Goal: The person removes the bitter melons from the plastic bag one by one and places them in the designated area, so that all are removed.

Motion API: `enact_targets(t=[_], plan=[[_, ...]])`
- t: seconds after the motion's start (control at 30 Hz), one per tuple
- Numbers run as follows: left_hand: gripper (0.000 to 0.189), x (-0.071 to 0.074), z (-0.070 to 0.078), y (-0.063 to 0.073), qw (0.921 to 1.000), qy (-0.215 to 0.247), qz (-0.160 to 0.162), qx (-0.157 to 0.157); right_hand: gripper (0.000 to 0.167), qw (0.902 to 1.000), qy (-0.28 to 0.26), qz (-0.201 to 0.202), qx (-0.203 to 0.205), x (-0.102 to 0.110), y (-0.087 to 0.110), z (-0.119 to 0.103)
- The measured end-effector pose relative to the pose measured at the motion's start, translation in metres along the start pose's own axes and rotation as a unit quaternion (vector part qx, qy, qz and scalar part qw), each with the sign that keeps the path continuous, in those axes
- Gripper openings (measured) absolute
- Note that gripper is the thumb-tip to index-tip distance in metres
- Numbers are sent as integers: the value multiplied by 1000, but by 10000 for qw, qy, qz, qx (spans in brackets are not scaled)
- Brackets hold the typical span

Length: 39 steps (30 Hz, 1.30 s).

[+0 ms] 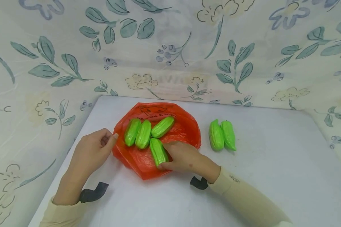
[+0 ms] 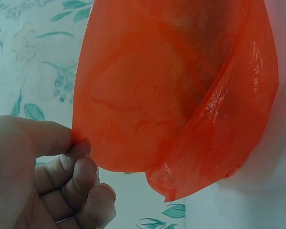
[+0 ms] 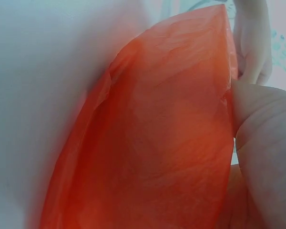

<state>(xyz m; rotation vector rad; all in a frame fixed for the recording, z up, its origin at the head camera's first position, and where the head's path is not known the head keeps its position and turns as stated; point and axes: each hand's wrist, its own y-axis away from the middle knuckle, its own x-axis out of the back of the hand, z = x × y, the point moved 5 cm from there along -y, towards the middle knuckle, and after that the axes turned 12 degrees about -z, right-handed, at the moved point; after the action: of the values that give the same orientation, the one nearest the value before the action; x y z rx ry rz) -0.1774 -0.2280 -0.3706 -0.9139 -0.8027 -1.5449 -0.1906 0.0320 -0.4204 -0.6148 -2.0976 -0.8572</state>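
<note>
An orange-red plastic bag point(image 1: 184, 127) lies spread open on the table, with printing inside its far side. At its left rim my left hand point(image 1: 94, 152) pinches the edge between thumb and forefinger, plain in the left wrist view, where the bag point(image 2: 133, 95) hangs from the fingertips. My right hand point(image 1: 184, 156) reaches over the near right rim and grips a glossy green cucumber-shaped vegetable point(image 1: 157, 150) inside the bag. Behind it lie three more such vegetables point(image 1: 143, 135). The right wrist view shows the thumb point(image 3: 264, 114) outside the bag wall point(image 3: 167, 119); the gripped vegetable is hidden there.
Two more green vegetables point(image 1: 216, 135) lie side by side on the white table point(image 1: 272, 164), right of the bag. A flower-patterned cloth point(image 1: 176, 47) rises behind the table and along its sides. Black straps point(image 1: 94, 192) sit at both wrists.
</note>
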Motion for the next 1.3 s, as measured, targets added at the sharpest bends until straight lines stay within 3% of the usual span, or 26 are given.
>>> enact_targets(t=[0.57, 1.3], plan=[[22, 3, 3, -2, 10000, 7, -34, -4, 26, 9994, -326, -9, -122, 1, 0, 6], [22, 0, 1, 0, 10000, 6, -74, 57, 20, 9994, -292, 103, -182, 0, 11, 4]])
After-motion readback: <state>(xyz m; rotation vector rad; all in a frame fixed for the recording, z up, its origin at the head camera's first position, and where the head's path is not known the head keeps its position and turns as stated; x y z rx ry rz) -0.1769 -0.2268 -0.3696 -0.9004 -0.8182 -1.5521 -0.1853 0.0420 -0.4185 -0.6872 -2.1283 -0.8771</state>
